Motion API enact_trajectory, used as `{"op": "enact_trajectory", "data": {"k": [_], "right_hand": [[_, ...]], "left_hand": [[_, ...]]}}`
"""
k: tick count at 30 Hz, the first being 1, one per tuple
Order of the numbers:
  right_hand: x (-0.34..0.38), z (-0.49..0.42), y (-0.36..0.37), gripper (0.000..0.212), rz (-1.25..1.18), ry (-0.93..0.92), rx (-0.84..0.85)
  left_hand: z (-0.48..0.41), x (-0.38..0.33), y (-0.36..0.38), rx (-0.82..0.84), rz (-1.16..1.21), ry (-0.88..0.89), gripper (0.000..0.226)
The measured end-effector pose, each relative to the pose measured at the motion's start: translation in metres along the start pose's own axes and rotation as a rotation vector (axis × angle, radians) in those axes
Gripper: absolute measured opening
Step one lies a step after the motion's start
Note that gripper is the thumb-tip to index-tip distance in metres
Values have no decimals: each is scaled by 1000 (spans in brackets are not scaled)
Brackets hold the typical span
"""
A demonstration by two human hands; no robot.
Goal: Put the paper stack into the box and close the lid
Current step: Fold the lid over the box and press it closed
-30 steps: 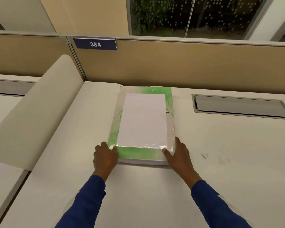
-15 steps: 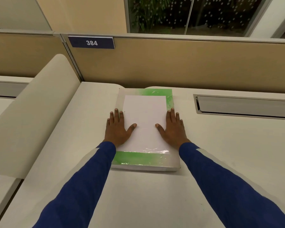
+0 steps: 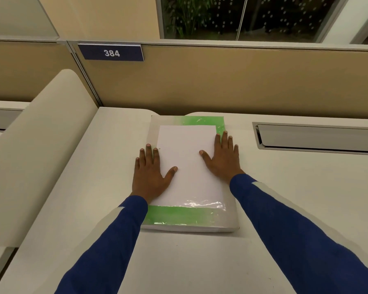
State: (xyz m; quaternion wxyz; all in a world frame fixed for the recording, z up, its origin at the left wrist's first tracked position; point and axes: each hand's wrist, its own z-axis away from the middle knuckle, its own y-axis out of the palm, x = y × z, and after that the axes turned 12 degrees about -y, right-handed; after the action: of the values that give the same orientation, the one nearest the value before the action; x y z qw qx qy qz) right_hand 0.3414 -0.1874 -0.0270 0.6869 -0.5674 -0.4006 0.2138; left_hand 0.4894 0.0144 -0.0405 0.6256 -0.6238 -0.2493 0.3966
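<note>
Where the table (image 3: 285,209) meets its far edge, one paper stack (image 3: 188,166), wrapped in clear film with green borders, lies flat and square to the divider panel (image 3: 221,81). Left hand (image 3: 150,177): palm down on the stack's left side, grip spread flat, nothing held. Right hand (image 3: 222,158): same on the right side. Cable hatch (image 3: 317,137): recessed, near the far right edge. Plate marked 384 (image 3: 112,53): on the panel.

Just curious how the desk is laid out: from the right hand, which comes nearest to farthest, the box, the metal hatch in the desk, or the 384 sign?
1. Box: directly under the right hand.
2. Metal hatch: to its right, in the desk.
3. 384 sign: up left, on the partition.
</note>
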Motion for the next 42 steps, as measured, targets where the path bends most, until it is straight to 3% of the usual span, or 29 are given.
{"op": "enact_trajectory", "data": {"k": [9, 20, 24, 37, 42], "right_hand": [[-8, 7, 2, 99, -110, 22, -4], [23, 189, 37, 92, -112, 42, -130], [30, 182, 42, 87, -102, 67, -167], [33, 121, 34, 86, -91, 120, -94], [31, 119, 27, 90, -134, 112, -20]], "left_hand": [[-1, 2, -2, 9, 12, -3, 103], [110, 15, 8, -14, 104, -147, 99], [106, 14, 7, -34, 92, -150, 98], [47, 6, -3, -22, 59, -158, 100], [45, 7, -3, 5, 28, -145, 91]]}}
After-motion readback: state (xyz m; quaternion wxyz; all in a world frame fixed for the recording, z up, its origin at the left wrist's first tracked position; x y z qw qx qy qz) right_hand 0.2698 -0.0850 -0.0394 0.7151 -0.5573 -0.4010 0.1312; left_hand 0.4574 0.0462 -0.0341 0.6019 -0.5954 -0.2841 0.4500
